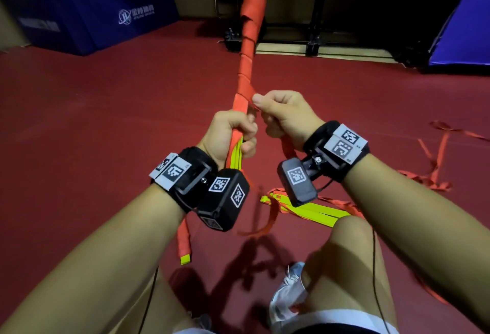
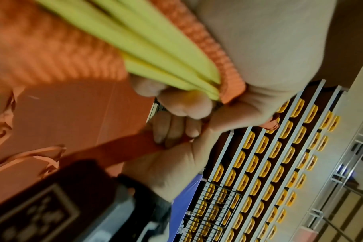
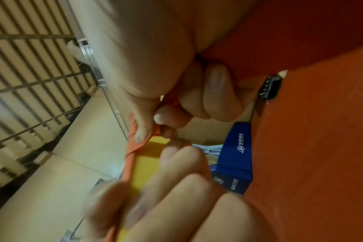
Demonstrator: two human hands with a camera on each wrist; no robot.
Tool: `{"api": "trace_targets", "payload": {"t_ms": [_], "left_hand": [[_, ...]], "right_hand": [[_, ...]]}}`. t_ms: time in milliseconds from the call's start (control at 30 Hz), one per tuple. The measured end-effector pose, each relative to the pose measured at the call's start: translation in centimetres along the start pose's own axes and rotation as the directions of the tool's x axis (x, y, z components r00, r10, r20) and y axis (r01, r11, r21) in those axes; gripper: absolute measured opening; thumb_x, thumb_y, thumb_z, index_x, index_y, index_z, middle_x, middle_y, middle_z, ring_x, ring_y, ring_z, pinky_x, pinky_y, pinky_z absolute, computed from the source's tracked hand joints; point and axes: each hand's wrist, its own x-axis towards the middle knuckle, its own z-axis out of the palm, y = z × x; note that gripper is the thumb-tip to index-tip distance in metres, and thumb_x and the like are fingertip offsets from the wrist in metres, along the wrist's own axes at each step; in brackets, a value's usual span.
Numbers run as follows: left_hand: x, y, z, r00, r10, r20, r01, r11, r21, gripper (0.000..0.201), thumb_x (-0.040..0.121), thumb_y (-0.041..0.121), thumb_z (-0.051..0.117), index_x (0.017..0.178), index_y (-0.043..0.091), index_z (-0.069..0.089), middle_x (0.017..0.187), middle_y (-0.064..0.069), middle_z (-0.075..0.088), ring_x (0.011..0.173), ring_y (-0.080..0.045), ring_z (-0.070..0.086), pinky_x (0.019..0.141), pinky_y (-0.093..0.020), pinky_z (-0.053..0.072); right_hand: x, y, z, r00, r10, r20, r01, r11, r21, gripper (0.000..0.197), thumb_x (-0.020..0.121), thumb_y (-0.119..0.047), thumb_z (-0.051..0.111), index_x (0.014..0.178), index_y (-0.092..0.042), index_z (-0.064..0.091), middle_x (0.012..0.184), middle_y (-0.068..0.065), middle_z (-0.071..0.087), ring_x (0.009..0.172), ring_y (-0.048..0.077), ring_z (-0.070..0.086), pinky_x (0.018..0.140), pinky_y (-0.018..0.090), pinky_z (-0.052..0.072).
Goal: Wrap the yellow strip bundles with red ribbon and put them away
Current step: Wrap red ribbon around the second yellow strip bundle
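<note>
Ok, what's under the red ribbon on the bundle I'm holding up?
Yellow strips show only below the left hand, where the red ribbon stops. Higher up the wrap covers everything, so what lies beneath it there cannot be seen.

Yellow strip bundle (image 1: 235, 157) under red ribbon (image 1: 246, 50); dark red floor (image 1: 106, 121); blue box (image 1: 87, 10), white logo.

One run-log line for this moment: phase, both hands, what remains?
phase: wrapping | left hand: grips bundle of flat yellow strips | right hand: pinches red fabric ribbon at wrap edge | remains: bare near end; loose yellow strips on floor
</note>
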Motion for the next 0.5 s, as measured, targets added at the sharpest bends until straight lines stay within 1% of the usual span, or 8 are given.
{"api": "trace_targets", "payload": {"t_ms": [67,133,200,267,333,367,400,500], "left_hand": [[-0.4,-0.2,0.3,0.997,-0.010,0.080,0.011,1.000,-0.011,0.020,0.061,0.007,0.044,0.074,0.018,0.034,0.047,0.003,0.028,0.031,-0.012,0.030,0.045,-0.023,0.014],[-0.5,-0.3,0.3,0.986,-0.043,0.160,0.044,0.999,-0.006,0.022,0.058,0.006,0.044,0.074,0.018,0.033,0.047,0.002,0.029,0.033,-0.013,0.029,0.045,-0.025,0.014],[-0.6,-0.5,0.0,0.967,-0.099,0.236,0.099,0.995,0.012,0.032,0.050,0.010,0.053,0.075,0.016,0.034,0.049,0.000,0.031,0.034,-0.015,0.031,0.045,-0.024,0.019],[-0.4,-0.8,-0.4,0.938,-0.138,0.319,0.142,0.990,0.013,0.039,0.045,0.014,0.060,0.076,0.014,0.036,0.052,-0.003,0.032,0.036,-0.016,0.035,0.046,-0.022,0.028],[-0.3,-1.0,-0.8,0.922,-0.154,0.356,0.168,0.986,-0.007,0.040,0.047,0.019,0.065,0.077,0.012,0.040,0.055,-0.004,0.036,0.039,-0.017,0.039,0.049,-0.023,0.034],[-0.4,-1.1,-0.8,0.925,-0.164,0.342,0.178,0.984,-0.010,0.037,0.050,0.021,0.065,0.078,0.011,0.042,0.056,-0.004,0.038,0.041,-0.018,0.041,0.051,-0.024,0.037],[-0.3,-1.2,-0.7,0.934,-0.187,0.304,0.197,0.980,0.000,0.032,0.054,0.023,0.062,0.078,0.009,0.045,0.057,-0.005,0.041,0.044,-0.020,0.044,0.053,-0.025,0.041],[-0.1,-1.4,-0.2,0.969,-0.244,0.045,0.240,0.968,0.070,0.014,0.080,0.020,0.053,0.079,0.007,0.057,0.062,-0.009,0.055,0.052,-0.026,0.058,0.059,-0.029,0.049]], "right_hand": [[0.0,0.5,-0.1,0.998,0.038,0.045,-0.040,0.998,0.052,0.032,0.089,-0.026,0.067,0.069,-0.005,0.054,0.047,-0.001,0.037,0.037,0.008,0.020,0.042,0.018,0.013],[0.1,0.9,-0.4,0.994,0.062,0.089,-0.071,0.992,0.108,0.029,0.079,-0.032,0.072,0.079,-0.006,0.058,0.048,0.000,0.045,0.036,0.006,0.021,0.040,0.017,0.013],[0.1,1.0,-1.1,0.982,0.084,0.170,-0.106,0.986,0.125,0.032,0.076,-0.036,0.080,0.092,-0.013,0.064,0.055,0.004,0.052,0.035,0.005,0.024,0.038,0.014,0.019],[-0.1,0.7,-1.6,0.960,0.111,0.256,-0.125,0.991,0.039,0.049,0.077,-0.038,0.082,0.105,-0.006,0.058,0.057,0.011,0.057,0.036,0.006,0.027,0.039,0.015,0.023],[0.0,0.3,-1.7,0.951,0.107,0.290,-0.099,0.994,-0.044,0.069,0.073,-0.045,0.085,0.112,0.002,0.053,0.062,0.019,0.053,0.038,0.009,0.026,0.039,0.017,0.023],[0.0,0.2,-1.6,0.954,0.092,0.286,-0.075,0.995,-0.069,0.069,0.074,-0.043,0.085,0.113,0.005,0.053,0.063,0.019,0.050,0.038,0.009,0.024,0.039,0.018,0.021],[0.0,0.2,-1.4,0.964,0.067,0.257,-0.047,0.995,-0.084,0.060,0.079,-0.038,0.081,0.112,0.005,0.054,0.062,0.017,0.046,0.038,0.009,0.021,0.039,0.019,0.018],[0.1,0.9,-1.1,0.996,0.012,0.094,-0.005,0.996,-0.084,0.030,0.089,-0.020,0.070,0.106,0.002,0.058,0.049,0.002,0.034,0.037,0.006,0.020,0.038,0.018,0.016]]}}
